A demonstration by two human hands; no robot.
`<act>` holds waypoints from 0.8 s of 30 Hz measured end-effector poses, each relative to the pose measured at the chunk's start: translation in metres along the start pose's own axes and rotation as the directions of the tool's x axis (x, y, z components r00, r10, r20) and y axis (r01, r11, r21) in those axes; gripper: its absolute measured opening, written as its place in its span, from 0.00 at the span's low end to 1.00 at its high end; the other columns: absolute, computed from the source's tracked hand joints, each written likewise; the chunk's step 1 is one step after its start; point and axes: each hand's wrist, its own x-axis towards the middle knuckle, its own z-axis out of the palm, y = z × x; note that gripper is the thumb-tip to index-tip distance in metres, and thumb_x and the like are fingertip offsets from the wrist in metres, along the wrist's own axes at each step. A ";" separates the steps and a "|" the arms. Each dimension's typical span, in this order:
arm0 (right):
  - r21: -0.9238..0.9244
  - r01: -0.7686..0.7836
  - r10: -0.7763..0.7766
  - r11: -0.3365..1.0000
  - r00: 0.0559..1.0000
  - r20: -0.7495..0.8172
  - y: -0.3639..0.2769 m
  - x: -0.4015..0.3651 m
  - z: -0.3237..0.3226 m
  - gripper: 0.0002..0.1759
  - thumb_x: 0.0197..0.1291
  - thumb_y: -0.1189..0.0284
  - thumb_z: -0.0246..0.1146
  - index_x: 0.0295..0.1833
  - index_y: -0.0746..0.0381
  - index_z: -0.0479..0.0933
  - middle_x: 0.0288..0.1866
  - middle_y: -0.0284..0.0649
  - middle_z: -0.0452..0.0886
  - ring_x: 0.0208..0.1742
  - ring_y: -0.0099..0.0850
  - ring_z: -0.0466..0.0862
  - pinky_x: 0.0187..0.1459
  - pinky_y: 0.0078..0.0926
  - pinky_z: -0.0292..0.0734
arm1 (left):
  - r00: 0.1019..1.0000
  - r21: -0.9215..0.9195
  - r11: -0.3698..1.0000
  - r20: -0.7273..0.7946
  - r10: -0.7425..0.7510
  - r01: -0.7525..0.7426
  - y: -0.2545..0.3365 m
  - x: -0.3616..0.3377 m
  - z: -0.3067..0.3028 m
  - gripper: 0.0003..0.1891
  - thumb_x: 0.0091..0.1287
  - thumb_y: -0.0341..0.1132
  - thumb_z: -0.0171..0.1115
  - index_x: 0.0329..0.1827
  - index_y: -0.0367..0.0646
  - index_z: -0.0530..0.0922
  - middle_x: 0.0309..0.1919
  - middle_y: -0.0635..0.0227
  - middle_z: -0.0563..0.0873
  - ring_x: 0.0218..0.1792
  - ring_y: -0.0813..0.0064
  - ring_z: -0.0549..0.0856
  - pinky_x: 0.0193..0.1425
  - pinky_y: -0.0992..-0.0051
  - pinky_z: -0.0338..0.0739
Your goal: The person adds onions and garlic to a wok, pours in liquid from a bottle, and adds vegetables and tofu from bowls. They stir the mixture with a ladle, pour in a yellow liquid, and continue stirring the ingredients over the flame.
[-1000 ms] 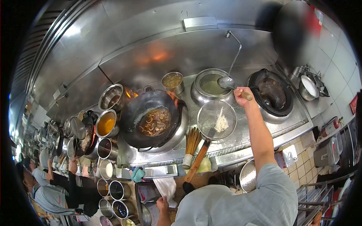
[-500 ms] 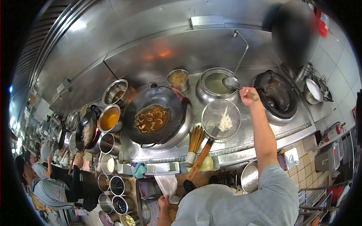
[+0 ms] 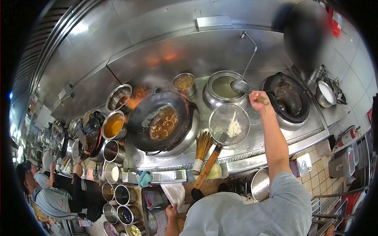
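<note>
My right hand (image 3: 258,100) is closed around the wooden handle of a ladle (image 3: 239,86), whose metal bowl hangs over the rim of a round pot of cloudy liquid (image 3: 223,87). Low in front of me, my left hand (image 3: 171,211) is closed at the lower end of a white cloth (image 3: 174,193). To the left, a black wok (image 3: 138,118) holds brown sauce with curved pale pieces (image 3: 164,122). A wire strainer (image 3: 216,122) with white shreds (image 3: 234,125) lies on the steel stove top, its wooden handle toward me.
A bamboo brush (image 3: 202,147) lies beside the strainer handle. A second dark wok (image 3: 285,96) sits at right. Flames (image 3: 138,98) rise behind the main wok. Pots of orange liquid (image 3: 113,124) and other contents stand left, where another person (image 3: 55,200) works.
In the wok, the sauce and pieces have shifted to the right, with pale foam on the left. The flame behind it has grown. My hands are nearly unmoved.
</note>
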 end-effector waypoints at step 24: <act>-0.038 -0.017 0.016 0.999 0.999 -0.027 0.009 -0.024 0.005 0.06 0.73 0.77 0.51 0.40 0.63 0.63 0.27 0.34 0.72 0.17 0.19 0.72 0.17 0.14 0.69 | 0.995 0.070 0.996 -0.077 -0.058 0.063 -0.009 -0.006 -0.002 0.29 0.65 0.54 0.71 0.42 0.27 0.87 0.34 0.52 0.91 0.35 0.67 0.88 0.46 0.66 0.80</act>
